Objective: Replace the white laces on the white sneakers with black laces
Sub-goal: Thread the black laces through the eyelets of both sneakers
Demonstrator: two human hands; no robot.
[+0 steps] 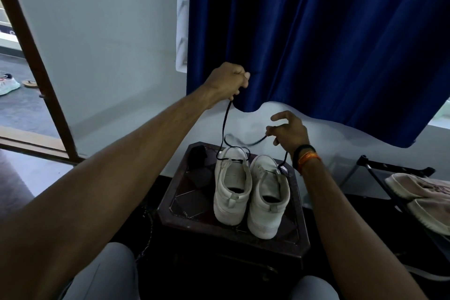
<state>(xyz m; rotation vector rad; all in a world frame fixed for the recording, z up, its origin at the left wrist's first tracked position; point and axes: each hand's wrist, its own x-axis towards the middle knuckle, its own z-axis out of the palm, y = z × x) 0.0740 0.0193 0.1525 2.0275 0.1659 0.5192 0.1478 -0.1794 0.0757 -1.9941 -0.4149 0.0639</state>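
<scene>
Blue curtain fills the upper right, hanging in front of a pale wall; brown door frame runs diag. at far left, w/ a shoe and a sandal on the floor beyond it.

Dark wooden counter, low, w/ inlaid line pattern on top, sits center frame between the person's knees. At right, a dark metal rack holds a pair of pinkish-grey shoes.

White sneakers stand side by side on the counter, touching, heels toward the camera, toes toward the wall. Small dark object at the counter's far left corner, can't tell what it is.

Left hand is raised well above the sneakers, in front of the curtain edge, fingers curled into a fist gripping one end of the black lace. Lace drops from that fist down to the toe end of the left sneaker, loops across its front, then runs up to the right. Right hand is lower, just above and beyond the right sneaker, thumb + fingers pinching the other part of the lace, index finger lifted loose; the lace tail hangs down from it beside the wrist. Mid-section of lace between the hands is motion-blurred. Right wrist wears a black band and an orange thread.
</scene>
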